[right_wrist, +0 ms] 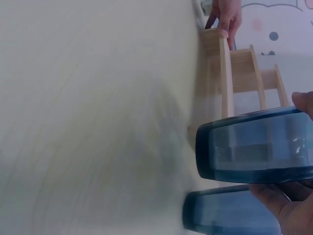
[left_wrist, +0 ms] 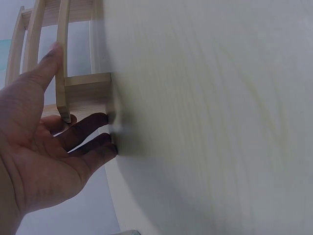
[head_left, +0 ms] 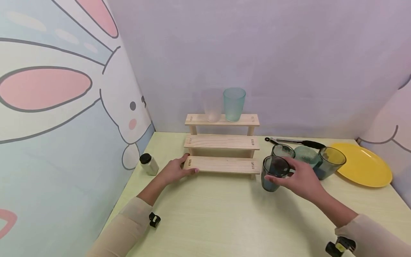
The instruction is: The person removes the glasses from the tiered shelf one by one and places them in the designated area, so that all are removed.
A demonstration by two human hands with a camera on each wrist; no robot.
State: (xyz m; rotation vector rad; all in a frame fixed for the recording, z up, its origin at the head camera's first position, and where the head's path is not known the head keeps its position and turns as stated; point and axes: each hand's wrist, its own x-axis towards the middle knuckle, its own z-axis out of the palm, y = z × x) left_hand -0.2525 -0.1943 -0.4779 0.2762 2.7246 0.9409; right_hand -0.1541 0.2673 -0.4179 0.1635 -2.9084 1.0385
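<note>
A three-tier wooden rack (head_left: 221, 165) stands against the back wall. My left hand (head_left: 176, 170) grips the left end of its lowest step; in the left wrist view the thumb (left_wrist: 49, 66) lies along the board and the fingers bend around its end. A blue-grey glass (head_left: 273, 180) is in my right hand (head_left: 303, 180), held upright between thumb and fingers just right of the rack's lowest step. The right wrist view shows this glass (right_wrist: 254, 147) raised off the table. On the top step are a pale frosted glass (head_left: 213, 109) and a teal frosted glass (head_left: 234, 105).
Behind my right hand stand another dark glass (head_left: 283, 151), a greenish glass (head_left: 305, 155) and a tinted glass (head_left: 330, 162). A yellow plate (head_left: 366, 166) lies far right, a black-handled utensil (head_left: 311, 144) behind the glasses. A black-lidded jar (head_left: 149, 165) stands left of the rack.
</note>
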